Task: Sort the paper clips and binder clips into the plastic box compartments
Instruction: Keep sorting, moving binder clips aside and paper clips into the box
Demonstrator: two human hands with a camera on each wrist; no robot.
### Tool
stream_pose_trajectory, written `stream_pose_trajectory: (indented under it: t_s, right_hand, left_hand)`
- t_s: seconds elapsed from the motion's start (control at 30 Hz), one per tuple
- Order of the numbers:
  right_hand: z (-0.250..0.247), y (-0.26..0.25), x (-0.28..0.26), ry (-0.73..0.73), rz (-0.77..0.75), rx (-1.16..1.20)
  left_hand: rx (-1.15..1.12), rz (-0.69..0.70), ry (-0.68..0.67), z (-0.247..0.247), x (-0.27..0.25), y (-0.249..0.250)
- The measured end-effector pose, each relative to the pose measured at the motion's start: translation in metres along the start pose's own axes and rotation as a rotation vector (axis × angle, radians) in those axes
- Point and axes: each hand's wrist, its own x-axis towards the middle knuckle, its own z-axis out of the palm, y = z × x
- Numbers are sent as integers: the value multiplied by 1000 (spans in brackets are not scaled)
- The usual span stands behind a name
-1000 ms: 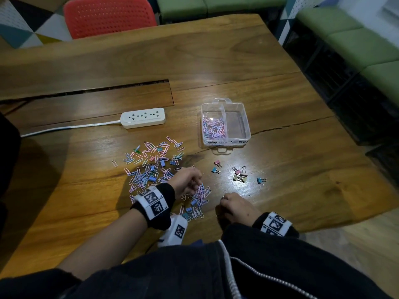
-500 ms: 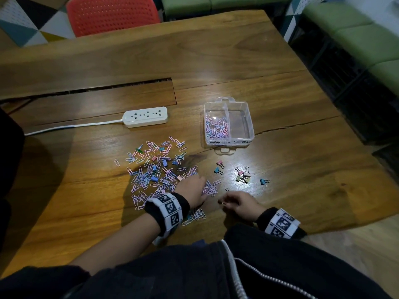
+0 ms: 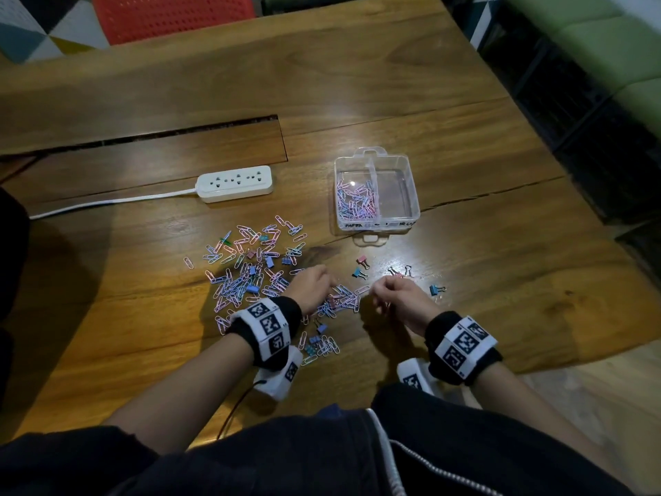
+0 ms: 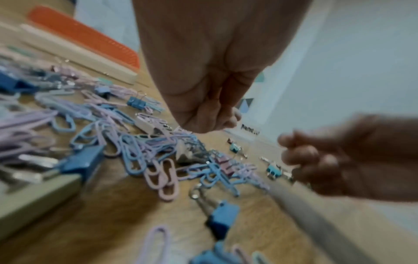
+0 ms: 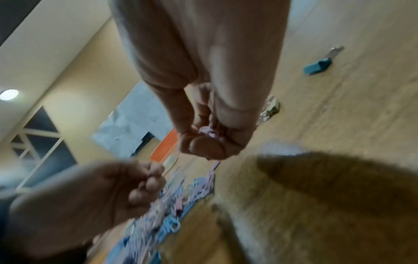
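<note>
Black wristbands, checkered white markers

Big wooden table took up most of the view, warm brown planks with visible grain, a long crack running across the right side and a recessed panel set into the top. A white power strip sat near that panel, its cord trailing off to the left. An orange perforated chair was pushed in at the far edge. Behind it the wall had a geometric triangle pattern in teal, grey and yellow. Green cushioned benches ran along the right. From the right wrist view, a round ceiling light glowed above dark windows. Pale wood floor showed at lower right.
</note>
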Motion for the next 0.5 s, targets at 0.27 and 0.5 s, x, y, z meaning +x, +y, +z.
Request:
stream_pose_trajectory:
  t_s: [0.27,0.5]
  right_hand:
    - [26,20,5,76,-159,-874]
    - [30,16,19,141,-296,-894]
  left_hand:
    - [81,-6,-58,-13,-10,-5]
    - [725,194,-21,-1,-12,-15]
